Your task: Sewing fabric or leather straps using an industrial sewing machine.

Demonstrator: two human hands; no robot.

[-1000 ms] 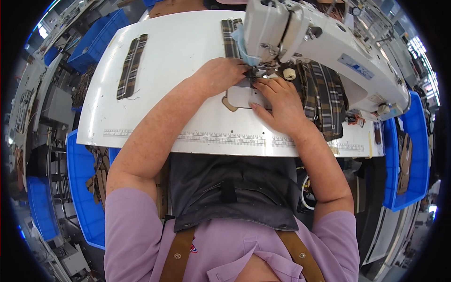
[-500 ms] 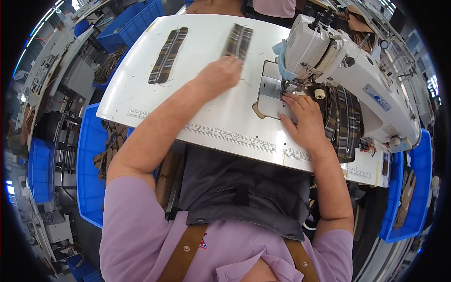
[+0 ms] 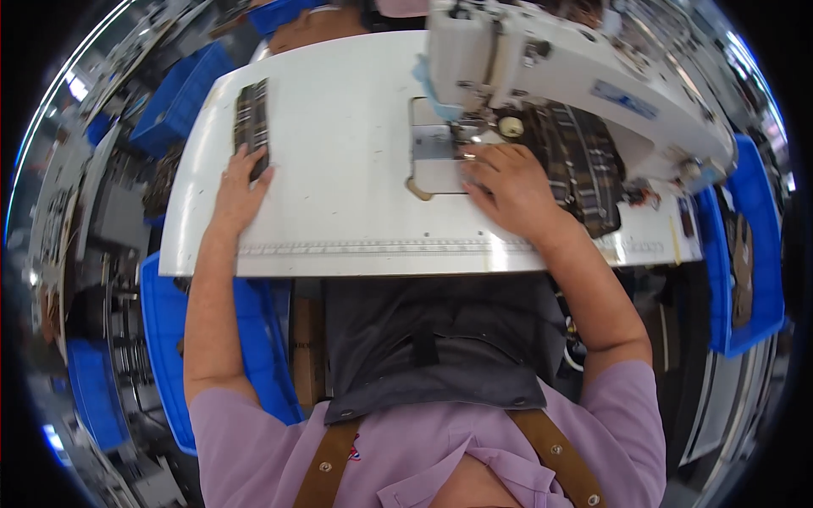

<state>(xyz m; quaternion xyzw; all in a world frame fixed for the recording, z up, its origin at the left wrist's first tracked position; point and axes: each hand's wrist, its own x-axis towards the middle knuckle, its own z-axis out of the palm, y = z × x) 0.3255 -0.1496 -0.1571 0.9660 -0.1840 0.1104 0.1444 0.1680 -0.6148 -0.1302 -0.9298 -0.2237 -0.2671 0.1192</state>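
A brown-and-grey plaid fabric strip [image 3: 251,114] lies lengthwise on the left part of the white sewing table [image 3: 339,186]. My left hand [image 3: 240,193] rests on its near end, with fingers and thumb stretched out and apart. My right hand [image 3: 512,186] lies flat beside the needle area of the white sewing machine [image 3: 584,72], fingers extended toward the presser foot and thumb apart. Whatever may be under its fingertips is hidden. More plaid strips [image 3: 584,165] lie bunched under the machine arm, just right of that hand.
A printed ruler [image 3: 364,246] runs along the table's front edge. Blue bins stand below left [image 3: 169,347] and at the right [image 3: 749,254], the right one with brown fabric pieces inside. Another blue bin [image 3: 182,97] is at the far left. A person [image 3: 318,30] sits beyond the table.
My left hand has carried a plaid strip leftward to where the other strip lay; only one strip outline shows there now. My right hand stays by the needle. The whole view has shifted.
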